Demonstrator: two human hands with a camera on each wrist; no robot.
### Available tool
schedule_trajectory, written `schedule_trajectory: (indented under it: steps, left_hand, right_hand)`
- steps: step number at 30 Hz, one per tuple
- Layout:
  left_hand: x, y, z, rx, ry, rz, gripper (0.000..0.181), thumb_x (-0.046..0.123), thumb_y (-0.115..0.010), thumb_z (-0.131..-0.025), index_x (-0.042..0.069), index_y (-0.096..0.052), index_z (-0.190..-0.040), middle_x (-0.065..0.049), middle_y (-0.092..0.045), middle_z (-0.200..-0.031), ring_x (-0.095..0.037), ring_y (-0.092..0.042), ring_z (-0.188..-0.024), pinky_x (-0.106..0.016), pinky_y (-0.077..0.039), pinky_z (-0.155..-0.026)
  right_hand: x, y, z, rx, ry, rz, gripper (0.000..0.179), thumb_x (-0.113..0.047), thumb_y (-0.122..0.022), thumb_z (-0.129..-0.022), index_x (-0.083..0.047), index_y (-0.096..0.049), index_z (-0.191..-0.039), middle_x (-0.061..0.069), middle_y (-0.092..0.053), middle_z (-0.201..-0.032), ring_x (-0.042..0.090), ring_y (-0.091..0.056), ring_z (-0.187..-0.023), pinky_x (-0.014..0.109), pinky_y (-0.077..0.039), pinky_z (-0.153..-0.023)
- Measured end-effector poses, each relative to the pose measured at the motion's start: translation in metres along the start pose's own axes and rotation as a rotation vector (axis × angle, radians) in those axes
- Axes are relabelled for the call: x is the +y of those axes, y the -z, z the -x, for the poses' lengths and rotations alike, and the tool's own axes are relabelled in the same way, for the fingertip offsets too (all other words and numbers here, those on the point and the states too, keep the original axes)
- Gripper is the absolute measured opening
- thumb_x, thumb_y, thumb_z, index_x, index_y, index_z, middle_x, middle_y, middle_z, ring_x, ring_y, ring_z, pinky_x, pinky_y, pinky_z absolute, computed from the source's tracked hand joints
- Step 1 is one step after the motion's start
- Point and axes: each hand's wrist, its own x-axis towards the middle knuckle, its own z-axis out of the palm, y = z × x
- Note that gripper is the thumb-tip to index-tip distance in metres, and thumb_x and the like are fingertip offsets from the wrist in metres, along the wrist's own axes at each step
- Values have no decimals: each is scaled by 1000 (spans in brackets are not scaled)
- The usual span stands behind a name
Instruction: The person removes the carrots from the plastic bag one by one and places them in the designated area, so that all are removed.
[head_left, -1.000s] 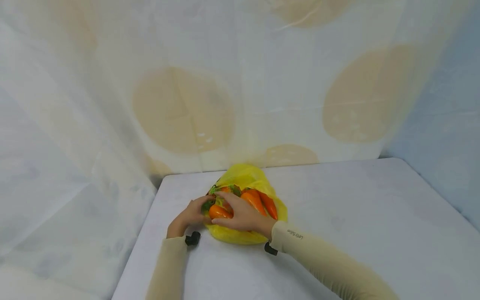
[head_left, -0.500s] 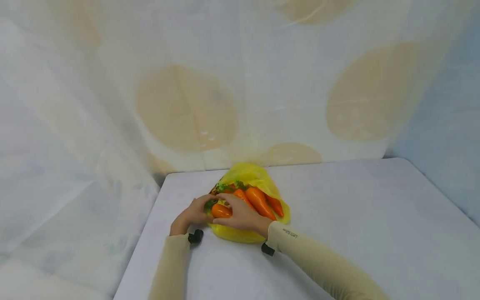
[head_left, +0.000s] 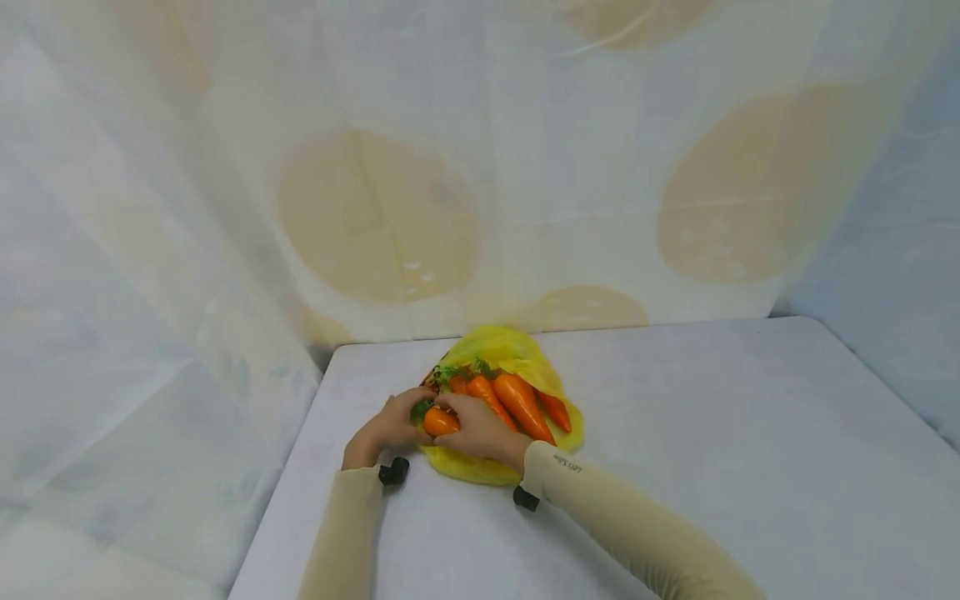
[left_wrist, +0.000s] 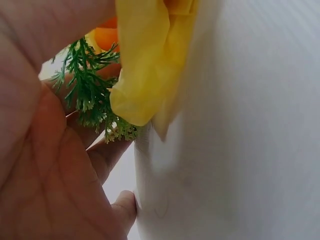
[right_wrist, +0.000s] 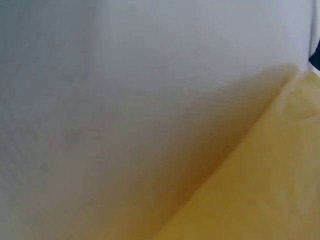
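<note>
Several orange carrots [head_left: 523, 402] with green leafy tops lie on and in a yellow plastic bag [head_left: 483, 473] in the head view. My left hand [head_left: 384, 427] curves round the leafy end of one short carrot [head_left: 440, 422] at the bag's left side. From the other side, my right hand [head_left: 482, 428] holds the same carrot between thumb and fingers. Green leaves [left_wrist: 90, 92] rest against my left fingers in the left wrist view, beside a hanging fold of the bag. The right wrist view shows only the bag and tabletop, with the hand itself hidden.
A white table [head_left: 712, 433] carries the bag near its back left edge. Behind it hangs a pale curtain [head_left: 555, 192] with tan round patches, and pale sheets close off both sides. A black wrist camera [head_left: 393, 472] sits by the left wrist.
My right hand has drawn slightly left and towards the left hand, uncovering more of the carrots at right. The head view has shifted a little; the left hand keeps its place at the carrot.
</note>
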Motion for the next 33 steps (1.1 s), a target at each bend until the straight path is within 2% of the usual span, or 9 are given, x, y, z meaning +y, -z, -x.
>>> schedule_trajectory:
  steps: [6, 10, 15, 21, 26, 31, 33]
  left_hand:
    - [-1, 0, 0, -2, -25, -1, 67, 13, -87, -71, 6, -58, -132, -16, -53, -143, -39, -41, -139, -73, -3, -115]
    - [-1, -1, 0, -7, -27, -2, 68, 15, -86, -72, 6, -57, -133, -16, -52, -145, -40, -39, -140, -73, -3, -115]
    - [0, -1, 0, -12, 2, 3, 68, 16, -87, -72, 9, -57, -133, -15, -50, -147, -38, -39, -141, -72, -1, -115]
    - [-1, 0, -2, -23, 6, -19, 66, 18, -86, -74, 9, -58, -133, -15, -50, -147, -37, -39, -141, -73, -1, -115]
    - [1, 3, -1, -11, -12, -11, 65, 22, -88, -72, 14, -60, -130, -7, -58, -139, -33, -48, -135, -76, -1, -113]
    - [4, 6, 1, -11, 23, 41, 73, 24, -91, -69, 17, -57, -134, -3, -61, -136, -30, -51, -131, -73, 4, -114]
    - [6, 5, 2, -15, 38, 39, 78, 25, -91, -69, 16, -55, -138, -4, -60, -138, -31, -50, -132, -72, 4, -115]
  right_hand:
    - [2, -1, 0, -25, -45, 46, 53, -26, -76, -87, -18, -55, -135, -4, -63, -124, 11, -59, -105, 32, -52, -95]
    - [5, 0, 0, -20, -68, 29, 47, -28, -73, -88, -20, -57, -132, -5, -64, -117, 11, -58, -100, 31, -52, -93]
    - [2, 5, 2, -22, -86, -19, 48, -30, -71, -90, -17, -56, -134, -4, -64, -116, 12, -57, -96, 32, -51, -91]
    - [-7, 12, 7, -33, -53, -14, 49, -35, -70, -91, -17, -55, -135, -5, -64, -110, 10, -57, -92, 27, -50, -85]
    - [-19, 24, 9, -56, -31, -55, 54, -36, -69, -92, -14, -51, -139, -2, -64, -116, 11, -58, -94, 26, -52, -85]
    - [-27, 36, 9, -51, -39, -110, 58, -38, -69, -91, -15, -50, -141, -1, -63, -121, 11, -58, -96, 27, -53, -86]
    - [-28, 40, 11, -55, -42, -129, 58, -39, -69, -91, -17, -50, -141, -1, -63, -119, 12, -60, -88, 28, -54, -80]
